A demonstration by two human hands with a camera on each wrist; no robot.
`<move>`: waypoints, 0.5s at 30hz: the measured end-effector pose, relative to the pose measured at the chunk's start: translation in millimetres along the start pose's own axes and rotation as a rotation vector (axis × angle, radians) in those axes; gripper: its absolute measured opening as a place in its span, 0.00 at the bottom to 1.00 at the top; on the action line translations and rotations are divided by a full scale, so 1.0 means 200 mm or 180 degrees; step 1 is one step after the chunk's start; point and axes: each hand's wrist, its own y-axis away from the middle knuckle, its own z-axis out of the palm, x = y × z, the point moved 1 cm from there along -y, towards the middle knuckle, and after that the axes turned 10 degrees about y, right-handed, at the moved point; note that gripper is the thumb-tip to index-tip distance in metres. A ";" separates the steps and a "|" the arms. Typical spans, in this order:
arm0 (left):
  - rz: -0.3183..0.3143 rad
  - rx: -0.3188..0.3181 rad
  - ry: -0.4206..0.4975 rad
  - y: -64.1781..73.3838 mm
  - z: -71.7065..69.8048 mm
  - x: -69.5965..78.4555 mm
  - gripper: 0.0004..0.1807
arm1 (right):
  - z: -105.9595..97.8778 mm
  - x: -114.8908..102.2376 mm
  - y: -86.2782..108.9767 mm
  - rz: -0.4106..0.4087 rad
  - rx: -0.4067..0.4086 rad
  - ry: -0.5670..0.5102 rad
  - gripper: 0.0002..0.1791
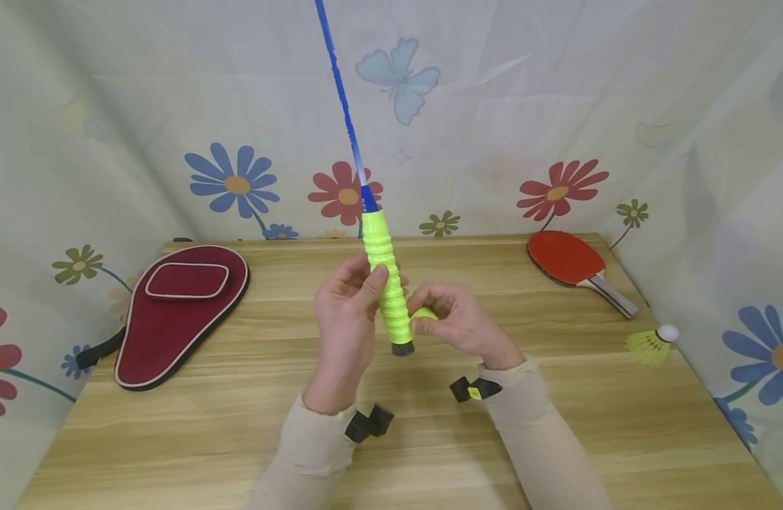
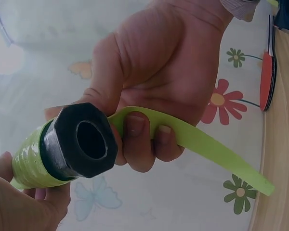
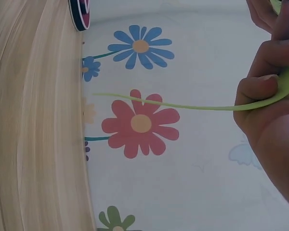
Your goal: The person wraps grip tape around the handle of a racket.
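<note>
A badminton racket with a blue shaft [image 1: 343,106] tilts upward over the table, its handle wrapped in ridged neon-yellow grip tape [image 1: 388,290]. My left hand [image 1: 345,312] grips the handle midway, thumb across its front. Beside the lower end, my right hand [image 1: 458,320] pinches the tape, fingers curled around it. From those fingers a loose tape tail [image 2: 216,151] hangs out in the left wrist view; the right wrist view shows this tail [image 3: 192,107] edge-on. The black butt cap [image 2: 86,139] is bare, with a round hole in its end. The racket's head is out of view.
On the left of the wooden table [image 1: 270,453] lies a maroon paddle case [image 1: 175,326], a black handle [image 1: 101,350] jutting from beneath it. A red table tennis paddle [image 1: 565,258] and a yellow shuttlecock [image 1: 649,346] lie at the right. Flowered cloth [image 1: 461,142] hangs behind.
</note>
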 end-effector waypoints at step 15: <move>-0.0094 -0.0179 0.0124 0.02 0.00 0.00 0.15 | 0.03 -0.02 0.00 0.0270 -0.0026 0.0241 0.27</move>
